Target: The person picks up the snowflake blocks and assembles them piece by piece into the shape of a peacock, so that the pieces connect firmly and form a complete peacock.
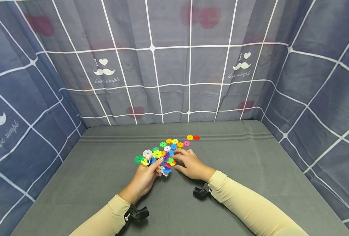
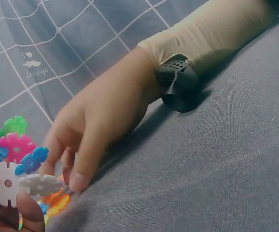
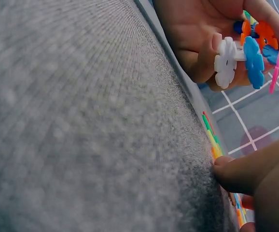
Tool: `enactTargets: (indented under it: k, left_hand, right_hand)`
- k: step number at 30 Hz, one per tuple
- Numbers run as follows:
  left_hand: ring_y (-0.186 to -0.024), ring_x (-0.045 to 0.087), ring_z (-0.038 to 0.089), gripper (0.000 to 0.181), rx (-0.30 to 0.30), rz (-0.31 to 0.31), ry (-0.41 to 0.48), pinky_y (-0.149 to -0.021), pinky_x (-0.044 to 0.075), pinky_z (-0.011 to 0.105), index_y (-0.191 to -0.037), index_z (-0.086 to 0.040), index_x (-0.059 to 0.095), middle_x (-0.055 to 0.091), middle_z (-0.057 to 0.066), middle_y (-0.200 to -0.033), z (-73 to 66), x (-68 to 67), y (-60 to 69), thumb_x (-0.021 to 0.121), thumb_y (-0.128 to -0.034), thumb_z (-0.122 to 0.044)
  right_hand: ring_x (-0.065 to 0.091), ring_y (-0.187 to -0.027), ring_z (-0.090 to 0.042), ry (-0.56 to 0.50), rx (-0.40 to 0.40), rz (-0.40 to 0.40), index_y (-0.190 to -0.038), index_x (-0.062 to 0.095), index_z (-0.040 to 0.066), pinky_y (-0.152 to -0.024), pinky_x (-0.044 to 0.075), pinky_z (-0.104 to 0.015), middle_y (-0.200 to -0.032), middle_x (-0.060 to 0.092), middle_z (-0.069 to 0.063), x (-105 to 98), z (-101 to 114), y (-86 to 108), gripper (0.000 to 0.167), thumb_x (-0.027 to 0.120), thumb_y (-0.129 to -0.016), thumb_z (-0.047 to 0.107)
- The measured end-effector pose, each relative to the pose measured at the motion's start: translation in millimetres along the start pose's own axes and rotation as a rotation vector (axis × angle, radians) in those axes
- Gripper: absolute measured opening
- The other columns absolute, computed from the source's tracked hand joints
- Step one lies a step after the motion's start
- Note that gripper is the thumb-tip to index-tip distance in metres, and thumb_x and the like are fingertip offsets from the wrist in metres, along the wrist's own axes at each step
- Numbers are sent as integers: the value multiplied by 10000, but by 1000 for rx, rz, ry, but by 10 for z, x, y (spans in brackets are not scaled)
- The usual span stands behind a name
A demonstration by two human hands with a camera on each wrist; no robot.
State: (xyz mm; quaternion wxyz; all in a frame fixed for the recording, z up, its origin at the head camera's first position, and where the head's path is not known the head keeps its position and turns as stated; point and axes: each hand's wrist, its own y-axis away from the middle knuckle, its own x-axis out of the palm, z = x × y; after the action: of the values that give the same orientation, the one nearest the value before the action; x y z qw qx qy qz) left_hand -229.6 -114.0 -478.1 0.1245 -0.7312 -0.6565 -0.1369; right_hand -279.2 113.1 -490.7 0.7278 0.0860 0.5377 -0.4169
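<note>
My left hand (image 1: 145, 179) grips a cluster of interlocked plastic flower-shaped discs (image 2: 6, 182), its thumb across the upper side. White, blue, pink, orange and green pieces show in it, standing at different angles. Just right of the cluster, my right hand (image 1: 193, 165) reaches down with bent fingers over loose flower discs on the cloth. In the left wrist view its thumb is beside an orange disc (image 2: 58, 205). The right wrist view shows the thumb (image 3: 236, 174) against the row of flat discs. Whether it pinches one is hidden.
Loose flower discs lie beyond the hands, including a pink one (image 1: 186, 143) and a red one (image 1: 196, 138) at the far right end. Grey cloth (image 1: 251, 154) covers the table. A checked curtain (image 1: 174, 72) encloses the back and sides.
</note>
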Motion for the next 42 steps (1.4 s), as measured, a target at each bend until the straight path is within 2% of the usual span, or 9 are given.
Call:
enactTargets:
  k: [4, 11, 14, 19, 23, 29, 33, 37, 42]
  left_hand:
    - [-626, 557, 165, 75, -7, -16, 24, -577, 490, 277, -1011, -65, 676, 644, 29, -794, -6, -1, -9, 727, -1018, -119]
    - [-636, 572, 171, 78, 20, -17, -46, -585, 506, 290, -1026, -68, 673, 661, 33, -814, 31, 6, -1, 727, -1018, -124]
    - [-629, 567, 176, 117, 54, 5, -115, -586, 513, 290, -1032, -61, 648, 655, 47, -817, 48, 3, 12, 717, -1032, -156]
    - [-594, 555, 182, 197, 79, 37, -124, -577, 512, 283, -1005, -40, 608, 645, 70, -794, 56, -7, 41, 684, -1054, -216]
    - [-572, 533, 208, 239, 93, 58, -107, -588, 505, 294, -987, -2, 635, 632, 90, -786, 44, -8, 44, 604, -1086, -218]
    - [-556, 574, 189, 301, 126, 36, -268, -556, 517, 296, -909, 17, 676, 669, 97, -728, 39, -10, 40, 648, -1067, -239]
    - [-598, 618, 213, 266, 168, 88, -287, -560, 543, 327, -1125, 56, 595, 709, 167, -810, 40, -18, 47, 635, -1078, -203]
    - [-702, 662, 241, 416, 193, 168, -274, -601, 577, 357, -1361, 44, 384, 709, 217, -997, 31, -25, 56, 618, -1091, -170]
    - [-764, 665, 255, 456, 219, 204, -302, -640, 595, 389, -1397, 46, 355, 692, 209, -1052, 17, -13, 64, 619, -1091, -166]
  right_hand:
    - [500, -1124, -327, 34, -23, -2, -1248, 749, 89, -931, 416, -498, -1419, 602, -110, -7, 10, -8, 277, 774, -995, 201]
    - [548, -1046, -197, -150, 0, -65, -974, 733, 117, -1008, 406, -508, -1110, 644, 9, -26, 38, -1, 206, 903, -864, 156]
    - [615, -934, -126, -304, 20, -87, -919, 705, 118, -965, 484, -474, -982, 662, 52, -24, 31, -6, 179, 876, -877, 88]
    - [661, -727, -210, -618, 78, -182, -1012, 692, 3, -660, 584, -369, -867, 693, -49, -83, 29, -21, 79, 749, -960, -15]
    - [655, -742, -272, -845, 132, -258, -1220, 685, -115, -691, 598, -360, -998, 703, -175, -179, 57, -41, 223, 670, -1006, -54]
    - [627, -819, -216, -1211, 211, -214, -1325, 577, -209, -776, 572, -306, -1128, 656, -143, -320, 172, -56, 313, 584, -1039, -83]
    - [611, -775, -208, -1139, 230, -189, -1260, 622, -191, -733, 558, -303, -1000, 676, -109, -344, 250, -54, 294, 647, -1016, -30]
    - [620, -770, -220, -996, 262, -186, -1196, 712, -108, -721, 543, -348, -941, 716, -82, -338, 312, -49, 251, 696, -1008, 58]
    - [642, -852, -312, -927, 299, -216, -1182, 743, -65, -753, 536, -446, -978, 745, -74, -337, 372, -33, 256, 712, -1007, 118]
